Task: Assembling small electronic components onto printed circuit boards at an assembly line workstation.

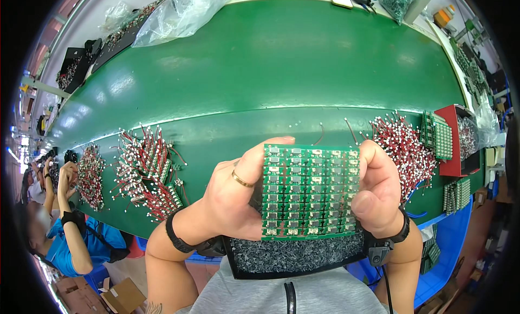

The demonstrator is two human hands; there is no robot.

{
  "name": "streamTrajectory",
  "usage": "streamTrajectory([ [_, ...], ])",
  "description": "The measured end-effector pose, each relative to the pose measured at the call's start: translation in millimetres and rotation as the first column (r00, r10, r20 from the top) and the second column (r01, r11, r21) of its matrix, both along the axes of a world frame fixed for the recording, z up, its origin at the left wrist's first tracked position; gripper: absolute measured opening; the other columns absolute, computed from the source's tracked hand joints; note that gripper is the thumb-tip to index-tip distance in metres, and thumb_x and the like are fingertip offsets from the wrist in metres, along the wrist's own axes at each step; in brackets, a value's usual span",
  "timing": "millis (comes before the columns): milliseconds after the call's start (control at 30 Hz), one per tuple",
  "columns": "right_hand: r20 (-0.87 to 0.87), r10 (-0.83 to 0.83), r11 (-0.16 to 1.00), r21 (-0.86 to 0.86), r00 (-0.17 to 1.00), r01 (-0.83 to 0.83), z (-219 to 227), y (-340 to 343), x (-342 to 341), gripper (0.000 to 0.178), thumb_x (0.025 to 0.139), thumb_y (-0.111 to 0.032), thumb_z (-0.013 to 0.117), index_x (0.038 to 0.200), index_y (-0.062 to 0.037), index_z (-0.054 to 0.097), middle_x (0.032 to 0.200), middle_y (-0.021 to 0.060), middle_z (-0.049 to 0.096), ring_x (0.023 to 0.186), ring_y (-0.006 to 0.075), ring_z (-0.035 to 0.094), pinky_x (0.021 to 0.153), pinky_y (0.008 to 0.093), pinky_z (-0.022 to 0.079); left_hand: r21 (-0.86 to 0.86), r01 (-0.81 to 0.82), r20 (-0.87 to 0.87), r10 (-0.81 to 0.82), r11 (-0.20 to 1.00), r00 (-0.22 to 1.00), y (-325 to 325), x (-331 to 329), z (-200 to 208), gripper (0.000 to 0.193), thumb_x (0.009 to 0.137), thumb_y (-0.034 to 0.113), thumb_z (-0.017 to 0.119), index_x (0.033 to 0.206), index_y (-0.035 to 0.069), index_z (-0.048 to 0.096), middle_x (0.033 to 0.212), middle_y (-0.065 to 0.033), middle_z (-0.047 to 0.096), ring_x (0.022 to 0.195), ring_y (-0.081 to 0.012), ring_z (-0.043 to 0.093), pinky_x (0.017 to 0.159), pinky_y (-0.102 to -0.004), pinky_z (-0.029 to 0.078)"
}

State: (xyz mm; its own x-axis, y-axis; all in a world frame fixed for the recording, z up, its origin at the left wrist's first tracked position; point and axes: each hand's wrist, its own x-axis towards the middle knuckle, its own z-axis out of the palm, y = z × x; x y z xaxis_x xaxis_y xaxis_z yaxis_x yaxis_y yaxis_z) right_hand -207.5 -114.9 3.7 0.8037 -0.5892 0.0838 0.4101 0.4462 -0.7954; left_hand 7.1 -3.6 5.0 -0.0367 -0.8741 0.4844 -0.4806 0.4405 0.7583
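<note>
Desk (325,59), middle and top of frame: green, smooth, semi-gloss, with bright reflections.
Circuit board (311,192), centre: green, shiny base; surface rough with small silvery and whitish parts.
Ring (241,179), left of centre: gold-coloured metal, polished.
Bag (184,16), upper left: clear plastic, crumpled, glossy.
Tray (260,275), lower centre: black, plastic-looking.
Shirt (238,299), bottom centre: grey cloth, matt.
Carton (123,296), lower left: brown cardboard, matt.
Bin (441,276), lower right: blue plastic, smooth.
</note>
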Motion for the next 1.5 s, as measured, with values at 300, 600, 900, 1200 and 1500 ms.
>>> streamTrajectory([
  [300,0.002,0.003,1.000,0.011,1.000,-0.003,1,1,1,0.033,0.087,-0.003,0.077,0.100,-0.0046,0.046,0.098,0.0047,0.060,0.088,0.0081,0.056,0.080,0.0252,0.049,-0.066,0.017,0.079,-0.012,0.998,0.997,-1,3,1,0.087,0.065,0.023,0.095,0.130,-0.014,0.050,0.113,-0.0214,0.071,0.092,-0.0290,0.075,0.083,-0.0353,0.060],
  [600,-0.006,-0.002,1.000,-0.019,1.000,0.002,3,1,1,0.031,0.087,0.003,0.073,0.101,-0.0038,0.046,0.098,0.0050,0.059,0.087,0.0080,0.055,0.079,0.0255,0.048,0.106,-0.036,-0.239,0.061,0.994,0.969,11,-10,-18,0.087,0.063,0.024,0.096,0.129,-0.012,0.052,0.117,-0.0222,0.069,0.091,-0.0287,0.075,0.083,-0.0345,0.060],
  [900,-0.008,-0.002,1.000,-0.029,1.000,0.002,3,1,1,0.030,0.087,0.004,0.071,0.101,-0.0036,0.045,0.097,0.0051,0.058,0.088,0.0075,0.055,0.080,0.0246,0.048,-0.108,0.017,0.019,-0.015,0.994,1.000,-1,-1,2,0.089,0.065,0.020,0.095,0.134,-0.013,0.048,0.108,-0.0153,0.072,0.090,-0.0238,0.075,0.080,-0.0315,0.059],
  [1200,-0.013,0.006,1.000,-0.021,1.000,-0.007,3,2,1,0.030,0.088,0.006,0.070,0.100,-0.0040,0.044,0.097,0.0039,0.056,0.087,0.0065,0.054,0.079,0.0240,0.048,-0.064,-0.009,-0.020,0.008,0.998,1.000,3,-4,-1,0.088,0.065,0.018,0.094,0.134,-0.013,0.048,0.106,-0.0140,0.073,0.089,-0.0232,0.075,0.080,-0.0313,0.059],
  [1500,-0.023,-0.005,0.999,-0.041,1.000,0.004,4,0,0,0.030,0.087,0.007,0.069,0.099,-0.0047,0.044,0.096,0.0028,0.055,0.085,0.0054,0.052,0.076,0.0230,0.047,-0.067,0.010,0.087,-0.004,0.998,0.996,3,0,-3,0.084,0.062,0.015,0.094,0.129,-0.013,0.051,0.125,-0.0247,0.065,0.090,-0.0282,0.075,0.080,-0.0331,0.060],
])
